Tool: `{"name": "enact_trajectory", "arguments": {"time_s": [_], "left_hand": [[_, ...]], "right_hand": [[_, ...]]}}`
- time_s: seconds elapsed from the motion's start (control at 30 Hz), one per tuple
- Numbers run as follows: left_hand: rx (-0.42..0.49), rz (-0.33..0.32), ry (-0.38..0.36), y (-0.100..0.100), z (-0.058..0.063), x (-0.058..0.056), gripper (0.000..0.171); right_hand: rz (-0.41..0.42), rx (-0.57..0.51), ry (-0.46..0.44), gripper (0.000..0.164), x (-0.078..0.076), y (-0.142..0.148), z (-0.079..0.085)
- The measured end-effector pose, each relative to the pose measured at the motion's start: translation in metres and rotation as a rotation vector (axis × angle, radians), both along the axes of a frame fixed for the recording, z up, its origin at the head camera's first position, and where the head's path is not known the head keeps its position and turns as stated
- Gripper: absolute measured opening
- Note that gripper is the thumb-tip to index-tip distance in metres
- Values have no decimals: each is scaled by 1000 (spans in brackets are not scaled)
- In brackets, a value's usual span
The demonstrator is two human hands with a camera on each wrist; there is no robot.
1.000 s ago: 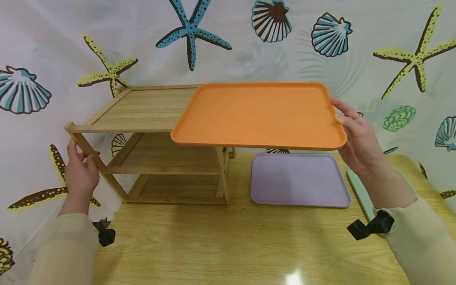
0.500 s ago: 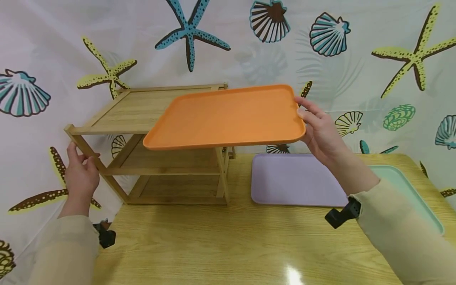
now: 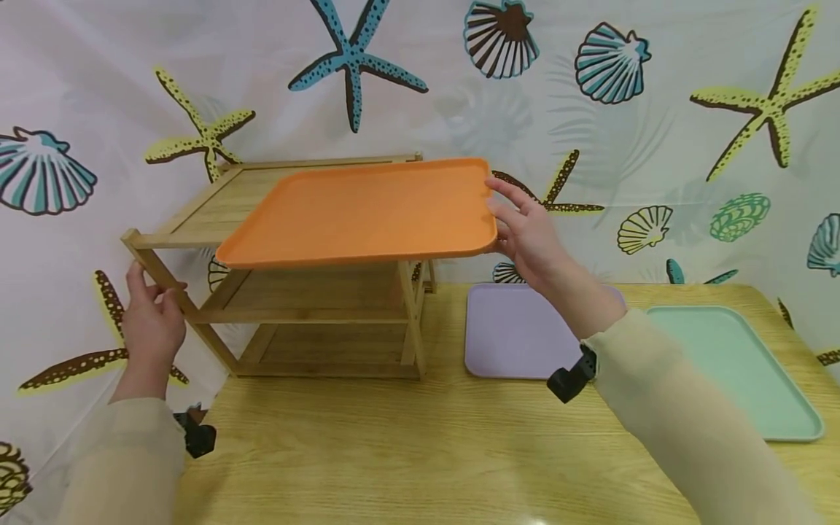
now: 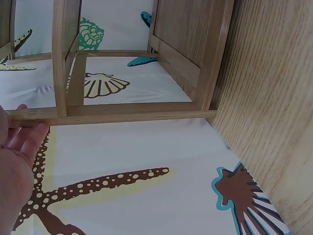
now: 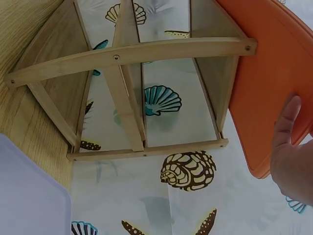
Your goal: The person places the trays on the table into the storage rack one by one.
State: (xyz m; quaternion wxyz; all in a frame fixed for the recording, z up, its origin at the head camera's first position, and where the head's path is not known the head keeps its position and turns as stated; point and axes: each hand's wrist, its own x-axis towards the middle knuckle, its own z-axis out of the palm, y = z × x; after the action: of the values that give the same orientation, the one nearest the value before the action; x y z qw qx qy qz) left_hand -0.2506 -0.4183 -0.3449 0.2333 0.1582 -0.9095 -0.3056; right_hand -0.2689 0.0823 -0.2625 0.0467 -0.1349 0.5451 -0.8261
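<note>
A three-tier wooden shelf rack (image 3: 302,314) stands at the left of the table. My left hand (image 3: 153,324) grips its front left post, with the thumb and fingers around the wood; in the left wrist view, the fingers (image 4: 34,142) lie against that post. My right hand (image 3: 534,237) pinches an orange tray (image 3: 367,211) by its right short edge. Slightly tilted, the tray hangs over the rack's top board and juts out past its front. Whether its underside touches the rack I cannot tell. In the right wrist view, a finger is stretched along the tray's underside (image 5: 266,93).
Right of the rack a lavender tray (image 3: 505,335) lies flat on the wooden table (image 3: 367,452), partly behind my right forearm. A mint green tray (image 3: 735,364) lies farther right. A cloth (image 3: 446,95) printed with shells and starfish hangs behind.
My right hand has carried the orange tray leftward, from the rack's right side to above its top. More of the mint green tray shows. The left hand has stayed on the post.
</note>
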Motion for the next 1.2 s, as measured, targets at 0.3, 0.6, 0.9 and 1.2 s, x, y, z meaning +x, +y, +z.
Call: {"name": "enact_trajectory", "arguments": {"time_s": [0.3, 0.6, 0.9, 1.2], "left_hand": [[-8, 2, 1, 4, 3, 0, 55], [-7, 4, 21, 5, 3, 0, 55], [-17, 1, 7, 6, 5, 2, 54], [-15, -12, 12, 3, 2, 2, 55]], "right_hand": [[-24, 100, 39, 46, -11, -27, 1], [-44, 297, 183, 44, -14, -27, -3], [-13, 337, 430, 38, 4, -10, -10], [-79, 376, 574, 19, 17, -21, -11]]}}
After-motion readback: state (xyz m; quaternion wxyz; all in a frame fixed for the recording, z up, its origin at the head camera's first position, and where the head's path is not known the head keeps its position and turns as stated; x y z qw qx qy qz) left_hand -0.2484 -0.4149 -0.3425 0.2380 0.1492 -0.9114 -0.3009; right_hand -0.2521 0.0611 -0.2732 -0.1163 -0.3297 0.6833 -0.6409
